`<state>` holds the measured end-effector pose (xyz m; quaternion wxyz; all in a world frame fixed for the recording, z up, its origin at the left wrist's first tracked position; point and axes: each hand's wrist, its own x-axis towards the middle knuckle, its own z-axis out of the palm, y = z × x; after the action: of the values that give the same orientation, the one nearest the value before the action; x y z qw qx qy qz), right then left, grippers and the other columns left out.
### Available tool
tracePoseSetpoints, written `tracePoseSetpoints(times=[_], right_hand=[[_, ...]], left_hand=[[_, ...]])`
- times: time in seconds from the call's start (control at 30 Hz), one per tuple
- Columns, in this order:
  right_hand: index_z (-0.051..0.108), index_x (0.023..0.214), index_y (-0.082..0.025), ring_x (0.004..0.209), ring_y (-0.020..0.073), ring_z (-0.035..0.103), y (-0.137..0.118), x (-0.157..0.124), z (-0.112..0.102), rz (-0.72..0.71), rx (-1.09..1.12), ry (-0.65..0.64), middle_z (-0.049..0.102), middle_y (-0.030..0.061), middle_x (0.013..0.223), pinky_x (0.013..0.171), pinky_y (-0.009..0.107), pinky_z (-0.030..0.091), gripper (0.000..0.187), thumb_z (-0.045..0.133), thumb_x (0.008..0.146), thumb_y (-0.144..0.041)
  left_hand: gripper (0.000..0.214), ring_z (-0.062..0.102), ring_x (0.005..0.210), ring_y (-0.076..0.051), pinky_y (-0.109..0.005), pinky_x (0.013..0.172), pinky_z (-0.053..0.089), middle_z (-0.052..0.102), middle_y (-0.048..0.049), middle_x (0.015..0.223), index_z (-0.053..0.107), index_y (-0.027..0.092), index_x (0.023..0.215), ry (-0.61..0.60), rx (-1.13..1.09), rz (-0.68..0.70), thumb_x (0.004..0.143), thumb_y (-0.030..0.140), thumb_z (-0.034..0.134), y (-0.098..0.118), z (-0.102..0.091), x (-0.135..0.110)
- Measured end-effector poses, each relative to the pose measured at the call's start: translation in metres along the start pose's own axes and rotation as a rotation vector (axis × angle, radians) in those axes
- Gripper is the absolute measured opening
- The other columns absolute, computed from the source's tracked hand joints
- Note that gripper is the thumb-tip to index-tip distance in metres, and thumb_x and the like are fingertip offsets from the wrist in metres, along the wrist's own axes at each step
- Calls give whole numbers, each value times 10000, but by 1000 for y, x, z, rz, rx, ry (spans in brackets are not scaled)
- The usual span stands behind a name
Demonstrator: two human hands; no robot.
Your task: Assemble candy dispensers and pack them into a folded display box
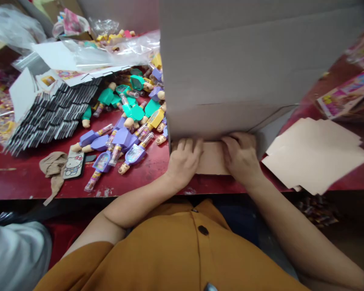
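Observation:
A large grey cardboard box stands on the red table right in front of me, its side wall filling the upper middle of the view. A brown flap sticks out at its bottom edge. My left hand presses on the flap's left end with fingers curled under the box's lower edge. My right hand grips the same edge just to the right, fingers bent over it. The fingertips of both hands are partly hidden by the box.
A pile of small purple, teal and yellow toys lies left of the box. Stacked flat cartons and plastic bags sit further left. Loose beige cardboard sheets lie at the right. A Hello Kitty phone case rests near the table's front edge.

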<state>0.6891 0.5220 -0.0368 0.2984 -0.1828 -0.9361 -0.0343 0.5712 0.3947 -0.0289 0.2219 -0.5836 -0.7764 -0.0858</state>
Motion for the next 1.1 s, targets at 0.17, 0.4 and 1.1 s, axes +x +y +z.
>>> tracePoseSetpoints(times=[0.17, 0.4, 1.1], right_hand=[[659, 906, -167, 801, 199, 512, -2, -4, 1, -69, 58, 15, 602, 90, 849, 736, 317, 417, 282, 381, 863, -160], [681, 811, -124, 675, 216, 479, 3, -6, 28, -125, 85, -90, 603, 128, 751, 605, 350, 368, 280, 402, 805, -146], [597, 1000, -91, 919, 234, 519, -23, 7, 8, 84, 4, -336, 593, 116, 987, 812, 322, 375, 281, 402, 866, -243]], left_hand=[[281, 488, 951, -223, -368, 814, 381, 557, -102, 1019, 519, 117, 1117, -18, -33, 75, 901, 188, 355, 1, -1, -8], [262, 498, 871, -214, -352, 699, 391, 539, -80, 933, 556, 110, 986, -279, -92, 96, 907, 188, 319, -1, 4, -2], [579, 491, 1140, -186, -358, 987, 380, 492, -130, 1219, 213, 196, 1316, 258, -1085, -530, 883, 580, 191, -13, 26, -20]])
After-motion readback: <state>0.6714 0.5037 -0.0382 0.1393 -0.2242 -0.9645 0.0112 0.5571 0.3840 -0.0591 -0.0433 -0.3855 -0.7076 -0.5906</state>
